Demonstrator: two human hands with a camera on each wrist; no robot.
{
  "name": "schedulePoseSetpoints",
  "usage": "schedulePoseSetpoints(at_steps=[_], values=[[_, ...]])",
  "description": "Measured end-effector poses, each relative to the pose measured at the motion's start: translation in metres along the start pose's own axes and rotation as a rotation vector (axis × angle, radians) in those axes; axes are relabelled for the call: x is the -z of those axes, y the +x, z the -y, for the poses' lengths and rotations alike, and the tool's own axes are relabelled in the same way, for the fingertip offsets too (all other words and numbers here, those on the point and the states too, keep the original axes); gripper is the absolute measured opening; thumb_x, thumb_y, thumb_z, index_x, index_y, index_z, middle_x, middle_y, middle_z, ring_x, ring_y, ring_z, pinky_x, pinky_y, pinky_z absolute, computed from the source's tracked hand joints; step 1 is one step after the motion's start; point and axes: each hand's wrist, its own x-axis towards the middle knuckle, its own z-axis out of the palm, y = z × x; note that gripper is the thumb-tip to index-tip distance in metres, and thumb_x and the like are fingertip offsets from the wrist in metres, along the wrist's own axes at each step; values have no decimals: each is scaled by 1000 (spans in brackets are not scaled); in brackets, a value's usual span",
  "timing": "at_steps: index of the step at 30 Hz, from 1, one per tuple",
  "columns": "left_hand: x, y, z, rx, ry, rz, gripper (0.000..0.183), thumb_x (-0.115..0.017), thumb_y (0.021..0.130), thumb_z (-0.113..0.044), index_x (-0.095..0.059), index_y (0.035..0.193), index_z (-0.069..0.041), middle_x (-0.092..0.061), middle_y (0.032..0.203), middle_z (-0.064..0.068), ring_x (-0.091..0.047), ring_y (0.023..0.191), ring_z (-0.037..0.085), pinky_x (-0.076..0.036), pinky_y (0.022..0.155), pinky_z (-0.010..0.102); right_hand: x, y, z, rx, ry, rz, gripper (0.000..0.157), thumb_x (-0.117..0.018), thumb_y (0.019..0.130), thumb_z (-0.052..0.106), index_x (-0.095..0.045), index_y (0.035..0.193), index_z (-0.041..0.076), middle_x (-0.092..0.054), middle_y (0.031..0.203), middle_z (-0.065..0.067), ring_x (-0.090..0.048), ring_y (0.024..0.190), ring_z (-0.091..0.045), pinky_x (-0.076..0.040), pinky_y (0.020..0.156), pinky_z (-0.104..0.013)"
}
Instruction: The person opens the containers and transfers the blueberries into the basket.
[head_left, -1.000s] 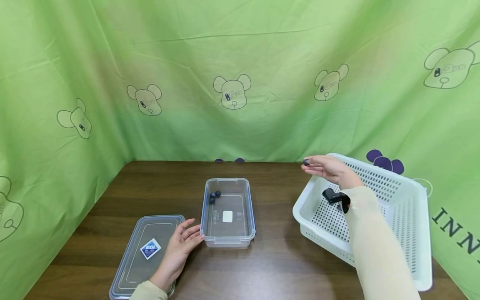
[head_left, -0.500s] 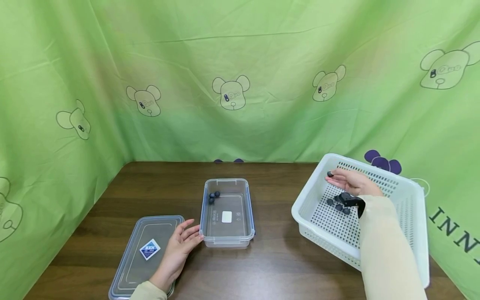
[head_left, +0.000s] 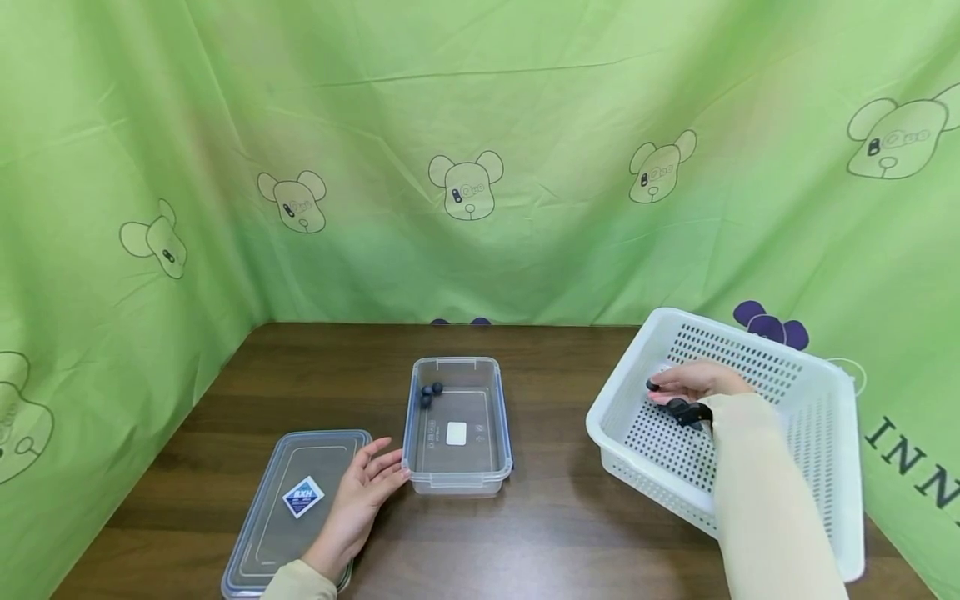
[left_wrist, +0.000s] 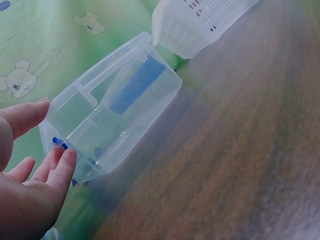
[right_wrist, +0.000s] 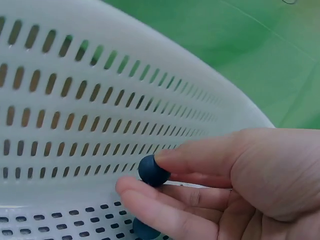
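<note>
In the head view, my right hand [head_left: 697, 381] is down inside the white perforated basket [head_left: 615, 446]. The right wrist view shows its thumb and fingers pinching a small dark blue ball [right_wrist: 154, 171], with another dark blue ball [right_wrist: 145, 229] on the basket floor, partly hidden by the fingers. My left hand [head_left: 360, 496] rests its loosely bent fingers at the near left corner of a clear plastic food container [head_left: 480, 481]. Several dark blue balls [head_left: 426, 402] lie together at the far left of that container.
A clear lid with blue edging [head_left: 273, 467] and a diamond-shaped sticker lies to the left, partly under the left forearm. A dark wooden table [head_left: 540, 533] carries everything. Behind it hangs a green printed curtain [head_left: 525, 267], close to the basket's far edge.
My right hand, holding the ball, has gone from above the basket's left rim to the right, then down inside it. The left hand, container and lid have stayed put.
</note>
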Motion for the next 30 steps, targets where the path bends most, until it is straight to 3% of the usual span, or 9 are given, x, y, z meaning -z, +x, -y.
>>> schedulePoseSetpoints(at_steps=[7, 11, 14, 22, 27, 30], values=[[1, 0, 0, -5, -2, 8, 65, -67, 86, 9, -31, 140, 10, -62, 115, 14, -62, 97, 13, -52, 84, 22, -3, 4, -2, -25, -193, -10, 24, -47, 103, 5, -68, 94, -2, -73, 82, -12, -72, 75, -13, -56, 77, -21], [1, 0, 0, -2, -1, 6, 65, -67, 86, 9, -31, 140, 11, -62, 115, 14, -62, 97, 12, -52, 84, 22, -5, 5, 0, -45, -240, -21, 32, -49, 103, 11, -56, 121, -15, -73, 87, -12, -72, 77, -11, -55, 77, -21], [0, 1, 0, -4, 0, 5, 65, -67, 86, 9, -31, 140, 11, -62, 115, 14, -62, 97, 12, -52, 84, 22, -7, 4, 1, -56, -218, -36, 45, -50, 102, 13, -43, 136, -16, -72, 91, -13, -72, 78, -12, -56, 78, -22], [1, 1, 1, -10, -2, 1, 65, -67, 86, 9, -31, 140, 11, -62, 114, 14, -62, 97, 13, -52, 84, 22, -9, 2, 4, -43, -70, -69, 16, -53, 101, 9, -63, 104, -4, -73, 87, -18, -73, 78, -19, -56, 80, -25], [2, 2, 1, -16, 2, 3, 64, -66, 85, 9, -32, 140, 11, -62, 116, 16, -61, 98, 13, -52, 84, 22, -7, 2, 9, 1, 30, 12, 24, -46, 103, 4, -67, 92, 0, -72, 86, -19, -73, 80, -22, -55, 83, -26], [2, 2, 1, -16, 6, 3, 64, -66, 85, 9, -32, 140, 10, -61, 117, 16, -61, 97, 13, -52, 84, 22, -4, -2, 14, 63, 72, 103, 34, -40, 105, 3, -71, 92, 2, -73, 89, -17, -73, 84, -21, -54, 86, -25]])
